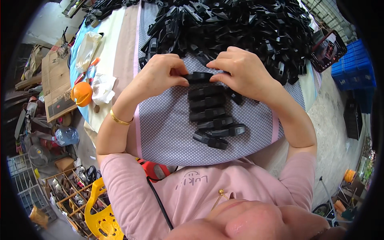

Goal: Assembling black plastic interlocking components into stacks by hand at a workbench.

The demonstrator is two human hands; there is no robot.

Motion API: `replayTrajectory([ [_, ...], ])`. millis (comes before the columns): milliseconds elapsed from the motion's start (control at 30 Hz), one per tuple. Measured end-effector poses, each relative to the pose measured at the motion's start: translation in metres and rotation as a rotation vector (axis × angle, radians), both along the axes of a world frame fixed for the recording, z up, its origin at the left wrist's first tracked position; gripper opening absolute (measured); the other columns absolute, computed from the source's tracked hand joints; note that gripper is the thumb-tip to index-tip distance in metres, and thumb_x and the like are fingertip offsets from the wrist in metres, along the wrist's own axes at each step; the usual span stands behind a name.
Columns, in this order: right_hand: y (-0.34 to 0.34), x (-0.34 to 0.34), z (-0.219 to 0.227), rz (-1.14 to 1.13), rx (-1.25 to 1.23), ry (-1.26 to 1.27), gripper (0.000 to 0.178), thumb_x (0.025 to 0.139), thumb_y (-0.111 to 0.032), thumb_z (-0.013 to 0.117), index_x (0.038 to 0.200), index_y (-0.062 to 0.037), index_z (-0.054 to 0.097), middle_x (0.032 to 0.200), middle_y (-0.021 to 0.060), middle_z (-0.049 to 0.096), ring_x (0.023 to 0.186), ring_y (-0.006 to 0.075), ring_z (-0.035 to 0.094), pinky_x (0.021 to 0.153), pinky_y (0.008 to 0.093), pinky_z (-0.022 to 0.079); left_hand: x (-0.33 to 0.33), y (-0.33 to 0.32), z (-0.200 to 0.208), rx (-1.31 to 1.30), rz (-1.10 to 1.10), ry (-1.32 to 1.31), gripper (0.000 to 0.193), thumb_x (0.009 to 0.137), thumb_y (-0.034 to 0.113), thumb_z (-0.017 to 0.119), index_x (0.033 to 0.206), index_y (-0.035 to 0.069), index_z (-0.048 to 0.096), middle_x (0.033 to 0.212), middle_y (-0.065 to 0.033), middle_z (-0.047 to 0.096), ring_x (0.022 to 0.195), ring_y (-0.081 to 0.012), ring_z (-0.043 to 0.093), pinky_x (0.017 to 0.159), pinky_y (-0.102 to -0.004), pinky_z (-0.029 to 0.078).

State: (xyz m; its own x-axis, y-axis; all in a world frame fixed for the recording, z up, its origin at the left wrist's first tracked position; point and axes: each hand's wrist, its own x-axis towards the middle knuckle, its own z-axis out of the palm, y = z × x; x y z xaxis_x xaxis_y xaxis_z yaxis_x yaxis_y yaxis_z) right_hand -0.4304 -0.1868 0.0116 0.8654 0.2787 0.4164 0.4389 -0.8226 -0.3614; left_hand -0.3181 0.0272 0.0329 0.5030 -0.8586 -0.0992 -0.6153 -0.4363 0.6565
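My left hand (163, 73) pinches the left end of a black plastic piece (199, 77), which looks like a buckle or clip, between thumb and index finger. At the piece's right end, the thumb of my right hand (239, 71) touches or nearly touches it. The right index finger stays apart from that thumb, close to the lower edge of the pile. Toward me runs a column of several similar black pieces (207, 115); the upper ones lie roughly parallel, the lowest ones askew. Another black piece (235, 97) lies under my right hand, partly hidden.
A large heap of black plastic pieces (236, 28) covers the far side of the cloth-covered table (164, 132). An orange fruit (82, 94), crumpled white tissue (103, 89) and a pale bag (89, 50) sit at left. A phone (329, 51) stands at right, near blue crates (354, 66).
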Motion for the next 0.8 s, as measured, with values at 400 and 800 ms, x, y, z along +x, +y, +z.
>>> replayTrajectory([
  [400,0.002,0.001,0.0,0.047,0.034,0.061,0.018,0.075,-0.019,0.073,0.087,-0.005,0.071,0.08,0.0057,0.064,0.076,0.0239,0.061,0.066,0.033,0.05,-0.001,-0.007,0.004,0.045,-0.168,0.114,0.021,0.073,0.015,0.078,0.08,-0.001,0.067,0.074,-0.0097,0.062,0.066,-0.02,0.062,0.062,-0.0279,0.05],
  [800,0.007,-0.005,-0.002,-0.266,-0.296,-0.027,0.028,0.072,-0.015,0.074,0.096,-0.0045,0.066,0.084,0.0052,0.058,0.082,0.0219,0.058,0.07,0.0323,0.05,-0.006,-0.022,-0.024,-0.274,-0.122,-0.682,0.033,0.072,0.003,0.07,0.103,0.005,0.061,0.112,-0.0078,0.059,0.102,-0.0275,0.053,0.089,-0.0363,0.047],
])
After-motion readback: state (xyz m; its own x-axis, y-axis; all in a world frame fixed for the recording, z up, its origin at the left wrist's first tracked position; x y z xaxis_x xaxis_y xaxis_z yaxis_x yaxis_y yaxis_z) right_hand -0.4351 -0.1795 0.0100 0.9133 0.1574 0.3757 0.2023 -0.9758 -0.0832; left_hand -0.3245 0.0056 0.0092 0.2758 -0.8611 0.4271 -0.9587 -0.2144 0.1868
